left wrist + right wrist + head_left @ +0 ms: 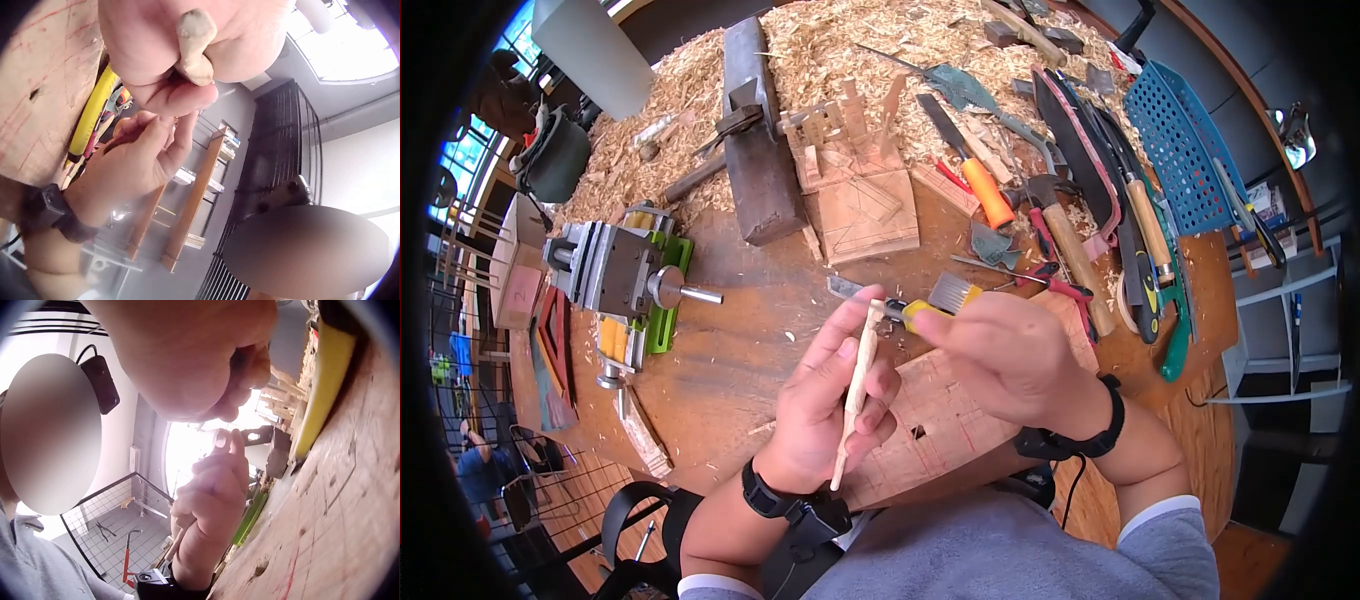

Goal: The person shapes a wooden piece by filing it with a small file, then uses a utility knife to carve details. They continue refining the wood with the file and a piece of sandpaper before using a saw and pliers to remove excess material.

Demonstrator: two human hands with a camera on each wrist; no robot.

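My left hand point(805, 405) holds a slender carved wooden stick point(860, 372) upright, fingers curled round it. In the left wrist view the stick's rounded lower end point(197, 40) pokes out from the palm. My right hand point(1015, 355) is curled near the stick's upper end, its fingertips close to the left fingertips. In the left wrist view a small dark piece point(116, 145) shows within the right hand's curled fingers, mostly hidden. A yellow-handled utility knife point(322, 387) lies on the bench below the hands, its handle partly covered by the right hand in the head view.
A marked wooden board point(960, 425) lies in front of the body. A metal vise point(615, 265) stands at left; a heavy dark beam point(765, 170) and a wooden block point(870, 215) lie beyond. A hammer point(1070, 245), files and saws crowd the right. Wood shavings point(830, 40) cover the back.
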